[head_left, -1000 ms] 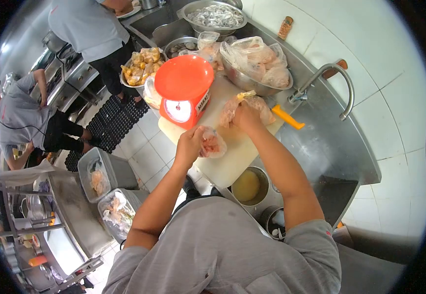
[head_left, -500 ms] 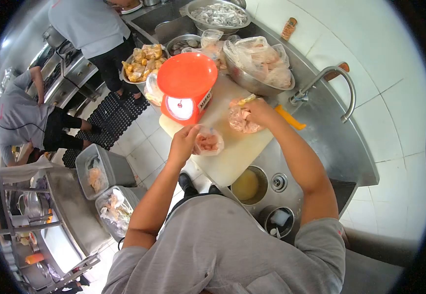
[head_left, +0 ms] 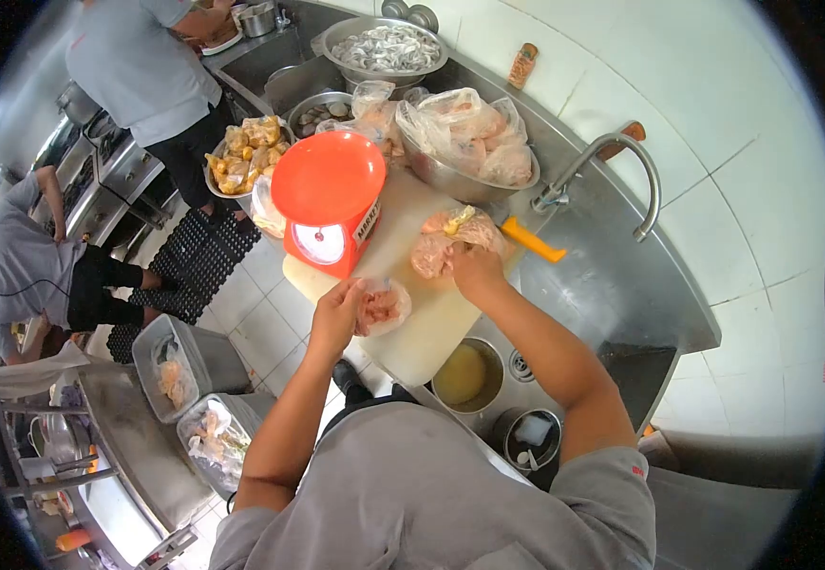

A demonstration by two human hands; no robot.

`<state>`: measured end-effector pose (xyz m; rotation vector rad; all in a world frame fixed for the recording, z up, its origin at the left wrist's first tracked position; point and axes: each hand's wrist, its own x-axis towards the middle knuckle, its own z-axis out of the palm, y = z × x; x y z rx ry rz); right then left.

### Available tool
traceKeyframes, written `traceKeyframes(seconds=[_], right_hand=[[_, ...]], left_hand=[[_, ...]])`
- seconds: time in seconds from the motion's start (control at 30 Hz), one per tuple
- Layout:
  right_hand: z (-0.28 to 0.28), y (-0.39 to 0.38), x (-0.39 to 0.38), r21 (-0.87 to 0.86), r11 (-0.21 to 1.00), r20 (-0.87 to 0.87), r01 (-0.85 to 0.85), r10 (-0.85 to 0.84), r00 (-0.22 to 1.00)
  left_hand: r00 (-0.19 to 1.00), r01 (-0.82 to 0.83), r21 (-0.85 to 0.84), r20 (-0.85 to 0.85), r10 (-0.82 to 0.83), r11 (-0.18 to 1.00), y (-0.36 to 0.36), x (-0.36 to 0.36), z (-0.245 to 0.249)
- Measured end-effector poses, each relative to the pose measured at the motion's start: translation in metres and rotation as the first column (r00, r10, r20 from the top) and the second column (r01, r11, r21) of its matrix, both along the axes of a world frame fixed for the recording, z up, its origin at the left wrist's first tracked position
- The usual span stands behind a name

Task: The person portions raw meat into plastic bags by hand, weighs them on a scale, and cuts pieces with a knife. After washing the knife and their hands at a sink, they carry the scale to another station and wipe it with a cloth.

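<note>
My left hand (head_left: pixel 336 309) is closed on the edge of a small clear bag of pink meat (head_left: pixel 382 307), held over the near left edge of the white cutting board (head_left: pixel 422 344). On the board, my right hand (head_left: pixel 470 265) has its fingers pressed together at a larger pile of pale meat (head_left: pixel 445 243) in plastic; the fingertips are partly hidden against it. A red scale (head_left: pixel 329 174) with a round dial stands at the board's left. The yellow handle (head_left: pixel 533 239) of a tool lies right of the meat pile.
Behind the board are a bowl of bagged meat (head_left: pixel 488 180), a colander of grey seafood (head_left: pixel 386 49) and a bowl of yellow bagged pieces (head_left: pixel 245 163). A faucet (head_left: pixel 654 190) rises at right. Pots (head_left: pixel 467 375) sit in front. Two other people stand at left.
The whole view has shifted, with most things now further left. My right hand has moved from the top of the meat pile to its near side. My left hand still holds the small bag.
</note>
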<state>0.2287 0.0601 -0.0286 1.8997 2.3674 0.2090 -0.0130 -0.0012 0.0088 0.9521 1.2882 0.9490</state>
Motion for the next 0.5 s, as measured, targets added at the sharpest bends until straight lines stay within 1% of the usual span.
traceKeyframes(seconds=[0.07,0.17,0.23,0.27,0.33,0.37,0.47,0.5], right_hand=[[-0.019,-0.001,0.004,0.129,0.992,-0.027,-0.011,0.014,1.0],[-0.012,0.013,0.006,-0.048,0.999,-0.062,-0.001,-0.002,0.998],[-0.003,0.021,0.008,-0.18,0.984,-0.025,-0.013,0.008,1.0],[0.0,0.027,0.009,-0.246,0.969,-0.008,-0.019,0.017,1.0],[0.006,0.038,0.022,-0.082,0.993,-0.168,-0.083,0.068,0.983],[0.008,0.044,0.03,0.0,0.995,-0.244,-0.102,0.099,0.965],[0.062,0.057,0.042,-0.244,0.954,-0.564,-0.175,0.007,0.826],[0.066,0.058,0.048,-0.256,0.953,-0.62,-0.16,-0.035,0.784]], left_hand=[[1.0,0.004,-0.002,0.015,-0.004,1.0,-0.002,-0.001,-0.002],[1.0,-0.001,0.018,-0.001,0.001,1.0,-0.003,-0.001,-0.003],[1.0,0.0,0.023,-0.021,0.001,1.0,-0.004,-0.002,-0.001],[1.0,-0.01,0.036,-0.005,0.01,0.999,-0.005,-0.003,-0.002],[0.999,-0.027,0.058,0.024,0.026,0.998,-0.007,-0.004,-0.005],[1.0,-0.028,0.046,0.01,0.027,0.999,-0.008,-0.005,-0.004],[1.0,-0.012,0.017,-0.009,0.012,1.0,-0.007,-0.007,0.001],[1.0,0.0,0.015,-0.001,0.0,1.0,-0.007,-0.007,0.003]])
